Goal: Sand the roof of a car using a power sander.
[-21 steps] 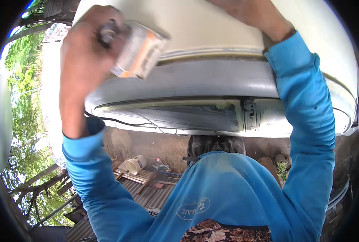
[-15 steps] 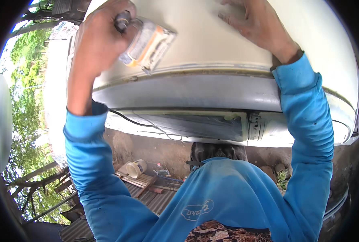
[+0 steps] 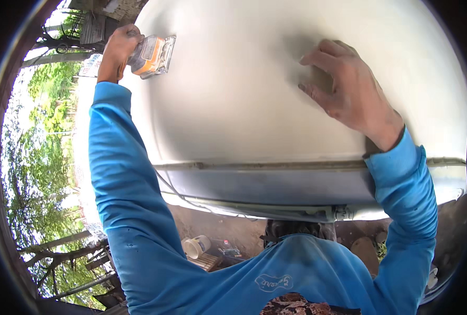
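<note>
1. Resting in the left hand's wrapped fingers, the sander is held at the white panel's left.
2. Its plate is pointed right, long edge slanted.
3. The right hand is half-curled, empty.

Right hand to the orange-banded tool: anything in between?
Nothing visible. Only the pale curved panel spans the gap between the right hand and the orange-banded tool. The left hand grips the tool from its far side, so it isn't in between.
</note>
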The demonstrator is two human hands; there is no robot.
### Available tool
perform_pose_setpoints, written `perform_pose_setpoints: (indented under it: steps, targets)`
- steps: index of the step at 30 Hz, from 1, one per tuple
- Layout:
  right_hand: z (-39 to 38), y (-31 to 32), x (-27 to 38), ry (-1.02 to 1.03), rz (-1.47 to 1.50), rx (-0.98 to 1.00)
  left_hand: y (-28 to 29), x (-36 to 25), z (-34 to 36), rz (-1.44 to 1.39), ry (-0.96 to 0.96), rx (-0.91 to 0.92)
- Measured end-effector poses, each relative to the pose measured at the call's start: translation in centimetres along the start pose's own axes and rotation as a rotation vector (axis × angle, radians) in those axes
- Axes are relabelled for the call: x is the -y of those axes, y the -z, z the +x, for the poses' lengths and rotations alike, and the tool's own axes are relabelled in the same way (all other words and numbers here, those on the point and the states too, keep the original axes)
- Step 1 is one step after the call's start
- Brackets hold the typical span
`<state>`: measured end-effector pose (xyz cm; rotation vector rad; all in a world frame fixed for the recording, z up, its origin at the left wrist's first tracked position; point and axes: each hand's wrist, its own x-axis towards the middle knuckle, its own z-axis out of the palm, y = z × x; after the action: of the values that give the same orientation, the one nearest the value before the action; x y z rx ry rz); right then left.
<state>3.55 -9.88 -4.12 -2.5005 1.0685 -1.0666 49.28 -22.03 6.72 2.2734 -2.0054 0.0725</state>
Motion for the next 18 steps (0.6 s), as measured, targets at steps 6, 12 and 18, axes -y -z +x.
perform_pose_setpoints:
  steps: [6, 12, 18]
  targets:
    - [-0.6, 0.0, 0.4, -0.030, -0.006, 0.057, -2.1, 4.3, 5.9, -0.079, 0.022, 0.009]
    - [-0.2, -0.6, 0.5, -0.048, 0.019, 0.064, -2.0, 0.2, 4.5, -0.079, -0.160, -0.026]
    - [0.2, 0.3, -0.1, -0.035, 0.034, 0.078, -0.3, -11.1, -7.1, -0.096, -0.421, -0.089]
